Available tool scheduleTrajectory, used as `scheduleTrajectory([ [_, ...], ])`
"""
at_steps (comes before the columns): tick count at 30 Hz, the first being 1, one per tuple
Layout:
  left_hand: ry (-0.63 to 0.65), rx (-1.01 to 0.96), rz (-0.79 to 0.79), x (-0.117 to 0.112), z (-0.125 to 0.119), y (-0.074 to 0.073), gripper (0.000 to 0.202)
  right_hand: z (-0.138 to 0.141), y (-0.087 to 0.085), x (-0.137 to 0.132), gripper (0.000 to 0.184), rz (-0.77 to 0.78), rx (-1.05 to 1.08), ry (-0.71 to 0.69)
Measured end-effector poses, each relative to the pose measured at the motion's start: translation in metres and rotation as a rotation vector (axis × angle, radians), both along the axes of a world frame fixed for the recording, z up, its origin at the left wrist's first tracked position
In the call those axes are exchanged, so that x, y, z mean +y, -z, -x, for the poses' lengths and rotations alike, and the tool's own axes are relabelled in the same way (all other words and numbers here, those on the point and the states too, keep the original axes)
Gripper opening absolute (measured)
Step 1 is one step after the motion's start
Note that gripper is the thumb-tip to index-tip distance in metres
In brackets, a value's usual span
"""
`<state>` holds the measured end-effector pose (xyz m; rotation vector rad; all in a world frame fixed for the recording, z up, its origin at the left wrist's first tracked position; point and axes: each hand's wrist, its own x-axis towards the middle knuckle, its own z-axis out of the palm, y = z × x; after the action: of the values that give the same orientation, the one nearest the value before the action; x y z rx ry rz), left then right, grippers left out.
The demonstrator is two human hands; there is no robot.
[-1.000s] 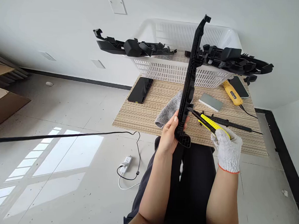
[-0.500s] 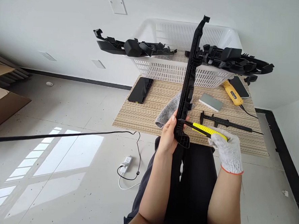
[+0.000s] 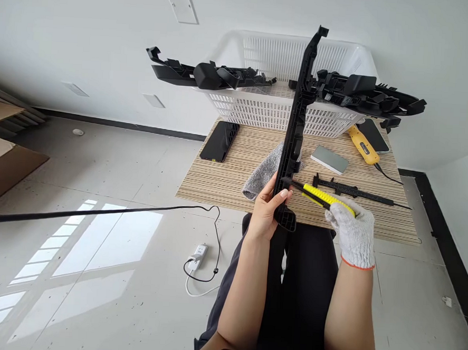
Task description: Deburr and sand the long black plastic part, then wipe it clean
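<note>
My bare left hand (image 3: 267, 207) is closed around the lower part of a long black plastic trim piece (image 3: 297, 115), its thumb lying across the front. The piece stands nearly upright, its ribbed side towards me. In a white knitted glove, my right hand (image 3: 352, 227) grips a yellow and black utility knife (image 3: 320, 196). The knife's dark tip is at the trim piece just above my left thumb; whether it touches cannot be made out. A grey cloth (image 3: 263, 174) lies on the table behind my left hand.
Behind the trim piece is a white plastic basket (image 3: 238, 104), with more black plastic parts (image 3: 208, 76) across its rim. A phone (image 3: 220, 141), a caliper (image 3: 354, 191), a grey-green box (image 3: 330, 160) and a yellow corded tool (image 3: 363, 146) lie on the table. A power strip (image 3: 198, 256) and cables lie on the floor.
The knife tip has moved slightly up along the trim piece. My left thumb has shifted to the right across the piece, and my right hand has moved a little left.
</note>
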<state>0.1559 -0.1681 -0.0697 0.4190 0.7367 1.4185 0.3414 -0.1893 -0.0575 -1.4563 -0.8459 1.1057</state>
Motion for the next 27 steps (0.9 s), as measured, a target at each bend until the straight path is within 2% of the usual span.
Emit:
scheduleTrajectory([
  [8, 0.025, 0.053, 0.002, 0.001, 0.0001, -0.0029, 0.057, -0.001, -0.0013, 0.0007, 0.026, -0.013, 0.018, -0.006],
  [11, 0.043, 0.084, -0.008, 0.0006, 0.0004, -0.0022, 0.057, -0.001, -0.0025, 0.0005, 0.029, 0.026, 0.009, -0.067],
  [14, 0.036, 0.085, 0.0, 0.0009, 0.0003, -0.0018, 0.057, -0.001, -0.0027, 0.0005, 0.027, 0.0, -0.001, -0.02],
  [18, 0.046, 0.095, -0.006, 0.0014, 0.0, -0.0024, 0.054, -0.001, -0.0012, 0.0016, 0.027, 0.015, 0.001, -0.044],
  [21, 0.039, 0.081, -0.008, 0.0008, -0.0002, -0.0032, 0.052, -0.0007, -0.0003, 0.0026, 0.024, -0.001, 0.007, 0.023],
  [24, 0.044, 0.064, -0.006, -0.0001, -0.0004, -0.0041, 0.054, -0.0012, -0.0004, 0.0026, 0.025, 0.013, 0.004, -0.016],
  [27, 0.037, 0.049, 0.004, -0.0004, -0.0005, -0.004, 0.055, -0.0021, -0.0012, 0.002, 0.025, -0.006, -0.001, 0.027],
])
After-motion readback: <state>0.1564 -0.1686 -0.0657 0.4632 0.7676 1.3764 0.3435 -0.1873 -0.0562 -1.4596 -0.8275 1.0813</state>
